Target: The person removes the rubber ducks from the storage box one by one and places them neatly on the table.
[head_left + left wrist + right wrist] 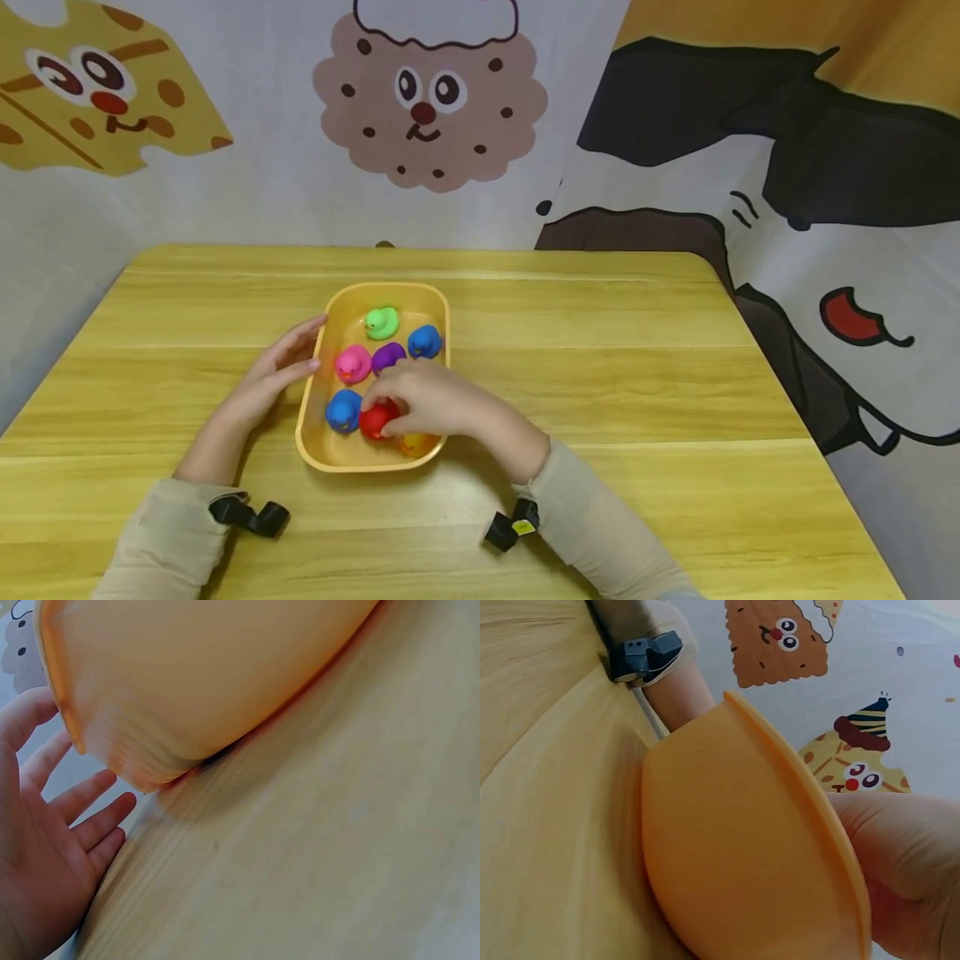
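A yellow-orange tray (315, 454) holds several rubber ducks. The left hand (266, 375) touches the tray's left rim with its fingers spread, and in the left wrist view this hand (60, 817) has its thumb and fingers apart beside the tray wall (202, 675). Inside the tray, the right hand (427, 396) pinches a red duck (377, 419) between thumb and fingers. A blue duck (344, 411) is left of it, an orange duck (415, 444) right, partly under the hand. The right wrist view shows the tray's outer wall (735, 840) hiding the fingers of the right hand (907, 870).
Farther up in the tray are a pink duck (353, 364), a purple duck (387, 357), another blue duck (425, 341) and a green duck (382, 323). The wooden table (637, 375) extends on both sides, with a cartoon-printed cloth (270, 200) behind it.
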A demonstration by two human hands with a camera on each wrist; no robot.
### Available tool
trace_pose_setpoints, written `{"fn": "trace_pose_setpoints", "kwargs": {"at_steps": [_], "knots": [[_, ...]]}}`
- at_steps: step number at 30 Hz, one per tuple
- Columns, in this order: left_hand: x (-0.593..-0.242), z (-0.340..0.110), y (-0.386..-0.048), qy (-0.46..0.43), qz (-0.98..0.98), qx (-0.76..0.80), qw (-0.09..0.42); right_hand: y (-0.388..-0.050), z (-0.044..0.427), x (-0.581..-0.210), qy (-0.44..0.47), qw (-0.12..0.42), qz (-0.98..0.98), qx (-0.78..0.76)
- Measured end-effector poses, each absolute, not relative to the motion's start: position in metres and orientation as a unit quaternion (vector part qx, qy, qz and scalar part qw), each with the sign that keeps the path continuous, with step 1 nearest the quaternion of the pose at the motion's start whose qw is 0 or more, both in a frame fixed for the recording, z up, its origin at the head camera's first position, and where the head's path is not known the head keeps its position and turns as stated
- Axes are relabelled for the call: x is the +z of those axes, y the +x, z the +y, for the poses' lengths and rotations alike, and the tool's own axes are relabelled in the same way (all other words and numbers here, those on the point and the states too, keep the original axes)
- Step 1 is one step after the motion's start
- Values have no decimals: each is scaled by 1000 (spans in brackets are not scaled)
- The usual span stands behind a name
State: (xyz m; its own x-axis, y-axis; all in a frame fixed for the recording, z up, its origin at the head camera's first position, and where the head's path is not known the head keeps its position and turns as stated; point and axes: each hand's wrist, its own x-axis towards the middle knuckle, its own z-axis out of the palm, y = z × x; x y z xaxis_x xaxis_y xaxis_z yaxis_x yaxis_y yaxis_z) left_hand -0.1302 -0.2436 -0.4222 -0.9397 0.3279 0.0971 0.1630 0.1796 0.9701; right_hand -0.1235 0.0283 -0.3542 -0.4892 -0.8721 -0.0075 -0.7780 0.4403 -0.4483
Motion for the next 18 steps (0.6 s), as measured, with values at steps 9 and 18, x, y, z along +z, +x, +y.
{"fn": "trace_pose_setpoints", "kwargs": {"at_steps": [9,18], "knots": [[-421,-242,-129,161,764,622,63,-124,36,-341,-507,75,824,-242],[-418,-242,-129,160,767,618,62,-126,47,-329,-493,53,825,-271]]}}
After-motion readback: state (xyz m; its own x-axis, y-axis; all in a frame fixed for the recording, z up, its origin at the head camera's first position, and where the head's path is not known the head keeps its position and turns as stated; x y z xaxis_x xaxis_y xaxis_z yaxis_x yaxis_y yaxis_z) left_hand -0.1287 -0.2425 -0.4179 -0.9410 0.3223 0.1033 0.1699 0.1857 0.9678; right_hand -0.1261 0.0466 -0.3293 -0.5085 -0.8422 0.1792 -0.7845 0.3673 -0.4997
